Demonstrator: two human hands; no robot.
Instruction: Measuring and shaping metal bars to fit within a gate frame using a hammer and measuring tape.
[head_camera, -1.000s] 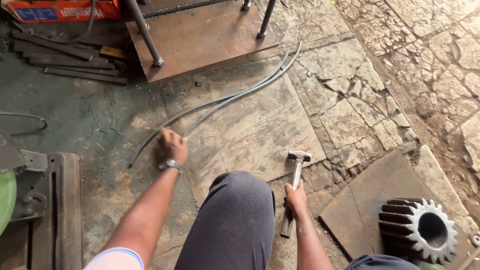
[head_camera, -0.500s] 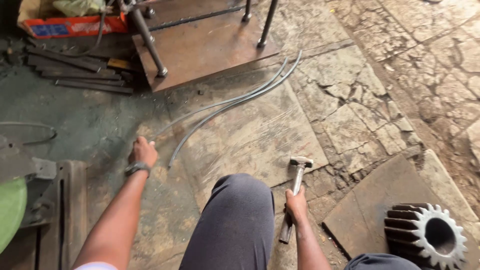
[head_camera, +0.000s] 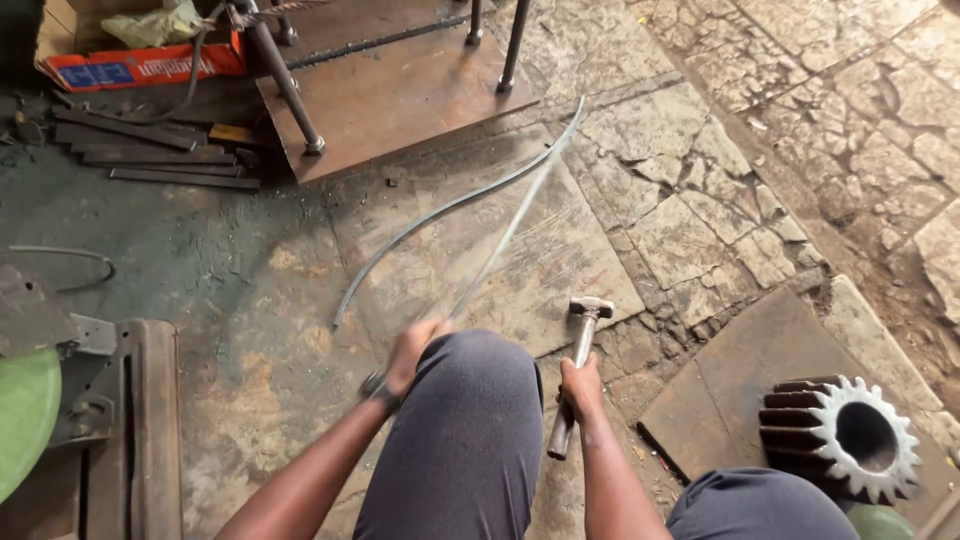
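Since a moment ago the left hand (head_camera: 415, 350) has pulled in from the floor toward the knee and lifted one thin curved metal rod (head_camera: 510, 230), which blurs across the middle of the frame; the hand is clenched round its near end. A second curved rod (head_camera: 430, 218) lies on the stone floor (head_camera: 700, 210) just beside it. Lower centre, the right hand (head_camera: 580, 385) grips the hammer (head_camera: 578, 350) by its shaft, head resting on the floor, probably parked ready. A large toothed gear (head_camera: 840, 435) sits at lower right.
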